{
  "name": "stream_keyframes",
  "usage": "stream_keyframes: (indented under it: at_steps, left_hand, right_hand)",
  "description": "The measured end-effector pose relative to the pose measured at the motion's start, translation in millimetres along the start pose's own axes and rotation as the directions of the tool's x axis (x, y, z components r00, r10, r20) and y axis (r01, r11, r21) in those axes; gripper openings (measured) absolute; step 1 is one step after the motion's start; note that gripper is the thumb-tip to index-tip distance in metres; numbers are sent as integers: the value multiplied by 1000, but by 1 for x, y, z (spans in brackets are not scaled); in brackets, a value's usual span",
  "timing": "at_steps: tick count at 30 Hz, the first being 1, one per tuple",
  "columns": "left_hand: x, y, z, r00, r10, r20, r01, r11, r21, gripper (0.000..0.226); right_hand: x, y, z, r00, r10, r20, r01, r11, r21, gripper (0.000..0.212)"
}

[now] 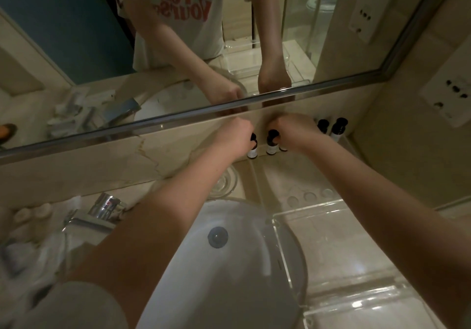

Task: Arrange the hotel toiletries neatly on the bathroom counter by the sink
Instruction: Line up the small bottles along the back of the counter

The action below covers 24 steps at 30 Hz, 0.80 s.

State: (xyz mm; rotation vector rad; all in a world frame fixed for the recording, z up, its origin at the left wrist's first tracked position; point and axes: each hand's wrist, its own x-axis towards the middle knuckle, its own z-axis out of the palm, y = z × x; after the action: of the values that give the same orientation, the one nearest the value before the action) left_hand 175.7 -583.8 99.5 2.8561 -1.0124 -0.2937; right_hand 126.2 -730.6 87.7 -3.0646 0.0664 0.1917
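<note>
Far on the surface point(281, 175), left hand point(238, 137) has its grip round a dark-capped bottle point(252, 151); right hand point(293, 131) grips the next bottle point(271, 145).

Dim warm light, soft blur, wide-angle edge distortion.

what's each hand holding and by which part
The left hand grips a small black-capped, white-labelled bottle at its neck; the right hand pinches the matching bottle beside it by the cap.
</note>
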Motion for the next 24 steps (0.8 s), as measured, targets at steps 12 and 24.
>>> stream_keyframes:
  at_steps: [12,24]
  left_hand:
    - [6,4,9,1000,0,5,0,1000,-31,19]
    - [4,3,11,1000,0,-14,0,1000,-13,20]
  right_hand:
    - [4,1,4,998,-48,-51,52,995,84,19]
    - [4,0,0,999,-43,0,42,991,128,16]
